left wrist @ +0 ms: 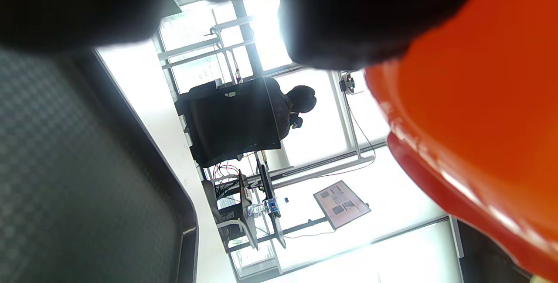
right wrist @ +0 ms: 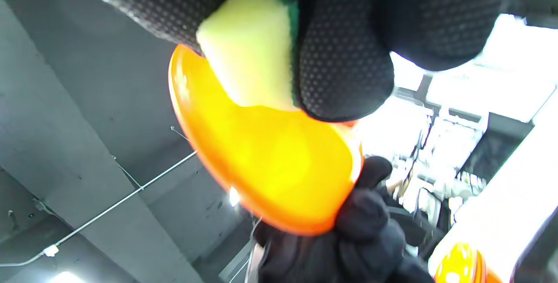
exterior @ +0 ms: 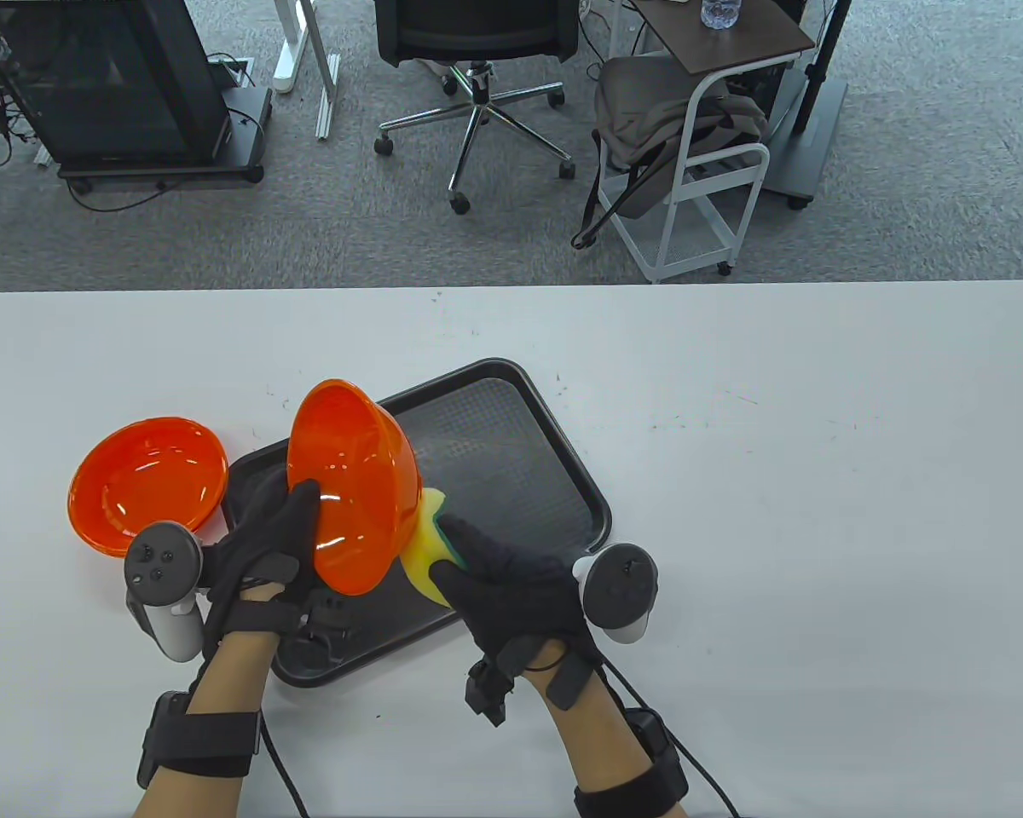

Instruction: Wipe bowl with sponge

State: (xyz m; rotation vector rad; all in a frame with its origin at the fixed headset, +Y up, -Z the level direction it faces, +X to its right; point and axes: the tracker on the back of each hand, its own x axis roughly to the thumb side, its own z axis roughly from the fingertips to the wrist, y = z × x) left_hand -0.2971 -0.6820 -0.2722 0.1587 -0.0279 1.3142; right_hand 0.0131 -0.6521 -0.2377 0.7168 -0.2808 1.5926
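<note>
Left hand (exterior: 268, 545) grips tilted translucent orange plastic bowl (exterior: 354, 481), frame centre | right hand (exterior: 511, 588) pinches yellow-green sponge (exterior: 430, 545) against its outside | advice: steady bowl; press evenly; sweep whole curve

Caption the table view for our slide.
Left hand tilts orange bowl while right hand presses sponge against its outside.

No legible text, brand, number or sign found on any surface inspected. A board (left wrist: 341, 203) on a stand, seen in the left wrist view beyond the tray (left wrist: 87, 187), carries printed panels too small and blurred to read. A bottle (left wrist: 261, 208) near that board bears a label, also unreadable.
</note>
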